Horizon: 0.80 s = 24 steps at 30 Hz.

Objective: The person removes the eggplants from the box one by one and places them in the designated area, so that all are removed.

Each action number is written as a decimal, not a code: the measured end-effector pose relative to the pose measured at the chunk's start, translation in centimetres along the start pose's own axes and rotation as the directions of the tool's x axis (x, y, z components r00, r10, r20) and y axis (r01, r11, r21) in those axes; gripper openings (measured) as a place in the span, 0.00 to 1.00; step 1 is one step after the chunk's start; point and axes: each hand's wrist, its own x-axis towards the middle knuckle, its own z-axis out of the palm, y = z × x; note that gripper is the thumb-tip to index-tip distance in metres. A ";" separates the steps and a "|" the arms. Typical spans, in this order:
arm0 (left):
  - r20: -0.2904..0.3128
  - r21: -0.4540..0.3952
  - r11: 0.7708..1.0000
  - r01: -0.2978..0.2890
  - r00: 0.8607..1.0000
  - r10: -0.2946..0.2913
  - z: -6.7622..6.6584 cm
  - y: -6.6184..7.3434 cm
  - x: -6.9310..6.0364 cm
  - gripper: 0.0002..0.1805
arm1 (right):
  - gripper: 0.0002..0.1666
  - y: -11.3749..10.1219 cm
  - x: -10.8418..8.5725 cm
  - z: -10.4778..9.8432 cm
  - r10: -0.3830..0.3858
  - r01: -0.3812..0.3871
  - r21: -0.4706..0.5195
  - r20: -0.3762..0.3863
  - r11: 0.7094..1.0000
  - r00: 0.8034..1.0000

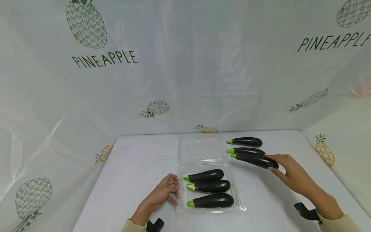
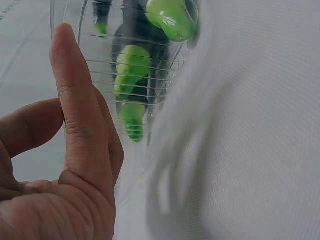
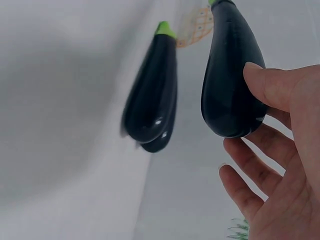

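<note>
My right hand [image 1: 292,174] pinches the thick end of a dark purple eggplant [image 1: 255,160] between thumb and fingers. In the right wrist view this eggplant [image 3: 232,75] looks lifted clear of the table, its green stem end pointing away. Behind it lie an eggplant [image 1: 247,150] and another eggplant [image 1: 247,141]. A clear plastic clamshell box [image 1: 183,170] stands with its lid [image 1: 201,146] laid back; three eggplants [image 1: 213,200] lie side by side inside, stems to the left. My left hand [image 1: 163,191] rests at the box's left edge, fingers relaxed against its wall.
A white-covered table [image 1: 139,161] carries everything. Behind it hangs a pale sheet [image 1: 203,64] printed with pineapples, which also runs along both sides. Each wrist wears a black strap mount [image 1: 307,212].
</note>
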 end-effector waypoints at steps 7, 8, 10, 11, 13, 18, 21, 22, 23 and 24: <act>0.009 0.001 1.000 -0.003 1.000 0.003 0.0 0.1 -0.2 0.13 | 0.34 1.1 -0.5 1.0 -0.005 0.005 -0.001 0.013 1.000 1.000; 0.012 0.002 1.000 -0.004 1.000 0.004 0.0 0.1 -0.2 0.13 | 0.34 1.2 -0.5 1.2 -0.009 0.009 -0.002 0.012 1.000 1.000; 0.013 0.002 1.000 -0.004 1.000 0.004 0.0 0.1 -0.2 0.13 | 0.34 1.4 -0.7 1.6 -0.018 0.018 -0.003 0.012 1.000 1.000; 0.013 0.004 1.000 -0.002 1.000 0.002 0.0 0.0 -0.2 0.13 | 0.34 1.5 -0.7 1.8 -0.024 0.024 -0.003 0.012 1.000 1.000; 0.012 0.006 1.000 0.000 1.000 0.000 0.0 0.0 -0.1 0.13 | 0.33 1.6 -0.8 2.2 -0.033 0.033 -0.005 0.012 0.999 0.999; 0.004 0.007 1.000 0.006 1.000 -0.006 0.1 0.1 0.0 0.13 | 0.33 1.9 -0.7 2.8 -0.038 0.038 -0.023 0.019 0.999 0.999; 0.003 0.005 1.000 0.008 1.000 -0.008 0.1 0.1 0.0 0.14 | 0.32 2.2 -0.5 3.2 -0.043 0.043 -0.022 0.025 0.999 0.999; 0.003 0.005 1.000 0.008 1.000 -0.008 0.1 0.1 0.0 0.14 | 0.32 2.3 -0.5 3.4 -0.046 0.047 -0.022 0.027 0.999 0.999; 0.003 0.005 1.000 0.007 1.000 -0.007 0.1 0.2 0.0 0.14 | 0.32 2.4 -0.4 3.5 -0.052 0.052 -0.021 0.028 0.998 0.998; 0.003 0.005 1.000 0.006 1.000 -0.006 0.1 0.2 0.0 0.14 | 0.32 2.5 -0.4 3.6 -0.057 0.058 -0.027 0.029 0.998 0.998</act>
